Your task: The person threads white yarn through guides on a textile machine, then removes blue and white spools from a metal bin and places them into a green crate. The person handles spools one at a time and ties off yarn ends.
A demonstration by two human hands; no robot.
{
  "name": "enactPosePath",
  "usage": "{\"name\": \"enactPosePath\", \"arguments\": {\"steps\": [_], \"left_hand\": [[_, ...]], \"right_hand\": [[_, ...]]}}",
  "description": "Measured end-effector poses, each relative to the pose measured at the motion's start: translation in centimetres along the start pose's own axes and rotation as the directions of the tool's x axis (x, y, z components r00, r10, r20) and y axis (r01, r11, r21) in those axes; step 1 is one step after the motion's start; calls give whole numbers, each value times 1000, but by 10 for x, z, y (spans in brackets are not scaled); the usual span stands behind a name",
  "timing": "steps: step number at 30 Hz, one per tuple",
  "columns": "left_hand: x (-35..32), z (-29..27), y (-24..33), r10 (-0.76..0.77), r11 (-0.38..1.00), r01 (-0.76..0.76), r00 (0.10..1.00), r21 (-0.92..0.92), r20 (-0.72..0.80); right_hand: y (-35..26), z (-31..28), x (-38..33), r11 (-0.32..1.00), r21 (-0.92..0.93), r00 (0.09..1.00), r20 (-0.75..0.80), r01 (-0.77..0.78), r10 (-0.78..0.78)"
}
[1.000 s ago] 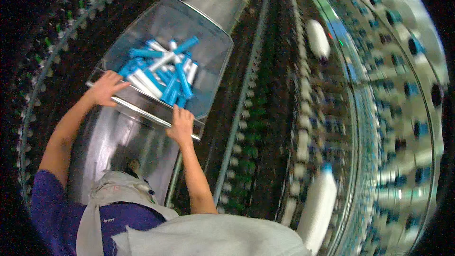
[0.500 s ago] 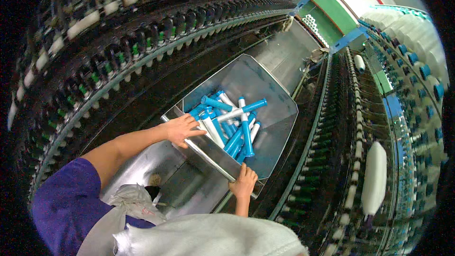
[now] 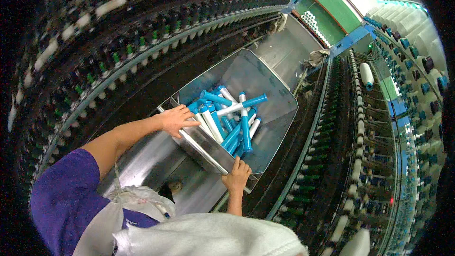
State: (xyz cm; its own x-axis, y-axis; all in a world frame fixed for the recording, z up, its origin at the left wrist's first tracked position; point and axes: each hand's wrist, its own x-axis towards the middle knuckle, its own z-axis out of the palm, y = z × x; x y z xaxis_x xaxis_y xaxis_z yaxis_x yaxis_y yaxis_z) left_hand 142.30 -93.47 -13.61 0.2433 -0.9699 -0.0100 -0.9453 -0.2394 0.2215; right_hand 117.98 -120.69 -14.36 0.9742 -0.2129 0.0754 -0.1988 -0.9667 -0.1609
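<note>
A grey metal cart (image 3: 277,123) stands before me in the aisle, angled up to the right. Inside its open bin lies a loose heap of blue and white bobbins (image 3: 231,137), some crossing over others. My left hand (image 3: 176,120) is laid over the left part of the cart's handle bar (image 3: 204,154), fingers curling across it. Lower down, near the bar's right end, my right hand (image 3: 237,175) grips it, fingers over the top. Both hands are touching the cart and not the bobbins.
Long spinning machines run close along both sides: the left one (image 3: 142,50) with rows of spindles, the right one (image 3: 327,151) likewise. White roving packages (image 3: 400,21) hang at upper right. Ahead, a metal floor (image 3: 284,50) leads toward a green area (image 3: 327,14).
The machine rows and hanging white packages have slid back past me as I move forward with the cart. Both hands stay on the handle bar; the bobbins keep their arrangement.
</note>
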Motion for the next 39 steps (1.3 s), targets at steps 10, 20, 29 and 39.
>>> {"name": "enactPosePath", "arguments": {"steps": [10, 20, 29, 39], "left_hand": [[89, 26, -66, -9, 1000, 9, 1000, 1, 23], [320, 24, -215, -48, 999, 47, 998, -17, -43], [581, 75, -379, -127, 977, 126, 992, -174, 5], [814, 87, -562, -115, 990, 115, 993, -77, 13]], "right_hand": [[61, 32, 91, 1000, 1, 1000, -1, 21, -21], [214, 54, 334, 999, 34, 999, 13, 30, -31], [390, 117, 575, 999, 39, 998, 65, 0, -3], [527, 173, 837, 998, 55, 999, 2, 40, -40]]}}
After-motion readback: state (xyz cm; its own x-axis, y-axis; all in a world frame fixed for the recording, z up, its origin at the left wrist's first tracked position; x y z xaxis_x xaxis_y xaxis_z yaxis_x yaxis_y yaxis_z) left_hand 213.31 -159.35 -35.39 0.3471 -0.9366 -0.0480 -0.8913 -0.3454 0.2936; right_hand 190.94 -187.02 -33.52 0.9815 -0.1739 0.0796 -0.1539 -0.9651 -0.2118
